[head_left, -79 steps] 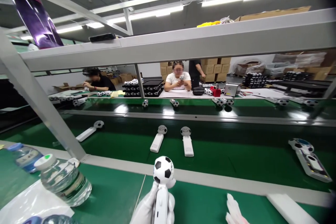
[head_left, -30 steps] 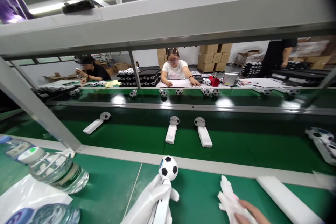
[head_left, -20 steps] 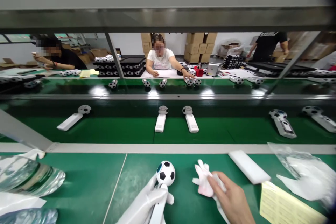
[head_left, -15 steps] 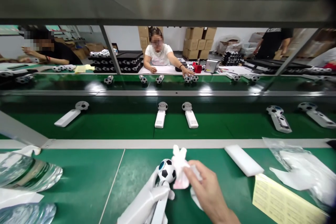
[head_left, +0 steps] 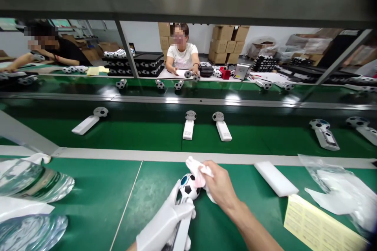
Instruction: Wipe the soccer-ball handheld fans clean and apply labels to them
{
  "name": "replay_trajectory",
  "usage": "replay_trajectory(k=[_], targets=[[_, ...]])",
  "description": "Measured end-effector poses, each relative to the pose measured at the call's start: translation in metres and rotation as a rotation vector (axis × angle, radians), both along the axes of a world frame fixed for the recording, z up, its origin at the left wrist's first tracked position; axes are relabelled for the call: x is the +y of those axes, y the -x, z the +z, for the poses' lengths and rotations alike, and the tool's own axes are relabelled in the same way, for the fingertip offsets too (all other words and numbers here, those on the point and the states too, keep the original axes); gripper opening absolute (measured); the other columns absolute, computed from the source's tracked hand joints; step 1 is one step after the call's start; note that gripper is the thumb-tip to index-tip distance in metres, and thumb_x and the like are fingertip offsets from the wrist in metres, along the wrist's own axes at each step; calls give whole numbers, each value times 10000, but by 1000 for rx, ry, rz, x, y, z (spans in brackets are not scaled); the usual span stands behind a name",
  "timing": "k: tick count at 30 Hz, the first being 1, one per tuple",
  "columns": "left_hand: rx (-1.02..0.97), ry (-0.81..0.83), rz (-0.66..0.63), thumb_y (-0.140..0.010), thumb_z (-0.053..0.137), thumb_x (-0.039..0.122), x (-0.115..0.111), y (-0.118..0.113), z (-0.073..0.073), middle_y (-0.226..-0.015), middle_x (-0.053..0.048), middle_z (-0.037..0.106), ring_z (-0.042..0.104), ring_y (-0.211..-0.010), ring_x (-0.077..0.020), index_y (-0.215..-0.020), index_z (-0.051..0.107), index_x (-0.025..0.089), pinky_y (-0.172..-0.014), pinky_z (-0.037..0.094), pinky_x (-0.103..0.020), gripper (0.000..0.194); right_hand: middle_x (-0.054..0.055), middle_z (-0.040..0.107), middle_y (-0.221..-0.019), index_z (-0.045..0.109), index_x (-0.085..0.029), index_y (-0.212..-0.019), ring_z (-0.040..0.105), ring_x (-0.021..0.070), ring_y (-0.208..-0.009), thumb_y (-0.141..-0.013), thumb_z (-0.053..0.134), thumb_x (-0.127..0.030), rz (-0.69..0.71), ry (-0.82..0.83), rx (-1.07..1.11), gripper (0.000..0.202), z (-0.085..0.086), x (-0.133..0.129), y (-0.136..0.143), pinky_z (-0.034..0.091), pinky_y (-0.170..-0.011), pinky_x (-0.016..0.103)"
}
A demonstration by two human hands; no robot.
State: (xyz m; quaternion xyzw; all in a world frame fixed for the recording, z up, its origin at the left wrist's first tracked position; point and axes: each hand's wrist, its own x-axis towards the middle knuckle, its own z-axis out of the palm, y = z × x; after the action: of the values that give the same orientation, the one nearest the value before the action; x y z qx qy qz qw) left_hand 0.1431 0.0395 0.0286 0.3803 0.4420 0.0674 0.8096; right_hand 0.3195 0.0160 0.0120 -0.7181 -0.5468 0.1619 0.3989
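Note:
My left hand, in a white glove, is wrapped round the white handle of a device with a soccer-ball head. The head points up and away from me and has a blue disc on its left side. A crumpled white cloth with a pinkish patch is pinched in my bare right hand. The cloth lies against the upper right of the ball head. Part of the handle is hidden by the gloved fingers.
Water bottles lie at the left; a white block, yellow sheet and plastic bags are at the right. Similar devices rest on the green belt. Across it, a person handles a device.
The cloth and my right hand have moved up and slightly left onto the ball head's upper side. The view has shifted a little. The person opposite has drawn an arm back with a device.

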Motion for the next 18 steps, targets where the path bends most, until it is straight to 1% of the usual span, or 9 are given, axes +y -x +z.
replay_trajectory(k=[1, 3, 5, 7, 10, 13, 16, 18], targets=[[-14, -7, 0, -896, 468, 368, 1, 2, 2, -866, -23, 582, 533, -556, -64, -1200, 444, 158, -462, 465, -190, 370, -13, 597, -713, 562, -207, -814, 544, 131, -643, -889, 420, -273, 5, -12, 28, 173, 1, -4, 0, 376, -591, 211], [-39, -24, 2, -884, 497, 352, 2, 6, 6, -909, -36, 588, 566, -647, -85, -1131, 501, 141, -535, 500, -218, 324, -11, 599, -749, 565, -211, -846, 543, 130, -665, -886, 418, -262, 70, -37, 36, 161, 0, -13, 6, 376, -615, 214], [-51, -39, 0, -878, 511, 341, 4, 8, 8, -932, -41, 590, 578, -697, -100, -1102, 523, 137, -577, 515, -241, 304, -1, 601, -780, 571, -207, -863, 539, 140, -660, -853, 428, -212, 158, -55, -55, 144, -2, -18, 18, 360, -615, 233], [-52, -56, -8, -876, 515, 335, 4, 7, 8, -941, -42, 591, 582, -716, -106, -1094, 529, 135, -595, 520, -251, 296, 15, 605, -784, 578, -195, -868, 538, 155, -646, -815, 440, -189, 171, -46, -150, 148, -6, -16, 26, 345, -599, 253], [-47, -91, -27, -875, 517, 329, 2, 6, 6, -936, -41, 593, 583, -711, -104, -1088, 531, 135, -594, 519, -249, 289, 23, 625, -789, 592, -198, -842, 557, 168, -670, -797, 458, -210, 80, 21, -131, 142, -9, -4, 21, 358, -606, 253], [-39, -146, -35, -878, 513, 335, 1, 13, 5, -935, -42, 597, 586, -699, -102, -1109, 521, 137, -588, 521, -248, 305, 1, 618, -698, 585, -199, -777, 558, 145, -622, -845, 429, -270, -26, 48, -35, 185, -9, -2, -2, 384, -573, 219], [-17, -211, -28, -872, 512, 372, 1, 28, 5, -953, -56, 610, 595, -731, -130, -1134, 516, 178, -580, 530, -270, 326, -15, 598, -635, 585, -193, -817, 544, 134, -577, -878, 410, -394, -209, 72, 114, 273, -10, -19, -26, 409, -542, 198], [8, -261, -21, -870, 505, 401, 5, 33, 5, -971, -64, 614, 599, -753, -143, -1154, 508, 195, -585, 535, -286, 351, -23, 595, -631, 586, -205, -836, 538, 138, -572, -868, 423, -454, -286, 124, 146, 299, -15, -38, -37, 419, -543, 200]])
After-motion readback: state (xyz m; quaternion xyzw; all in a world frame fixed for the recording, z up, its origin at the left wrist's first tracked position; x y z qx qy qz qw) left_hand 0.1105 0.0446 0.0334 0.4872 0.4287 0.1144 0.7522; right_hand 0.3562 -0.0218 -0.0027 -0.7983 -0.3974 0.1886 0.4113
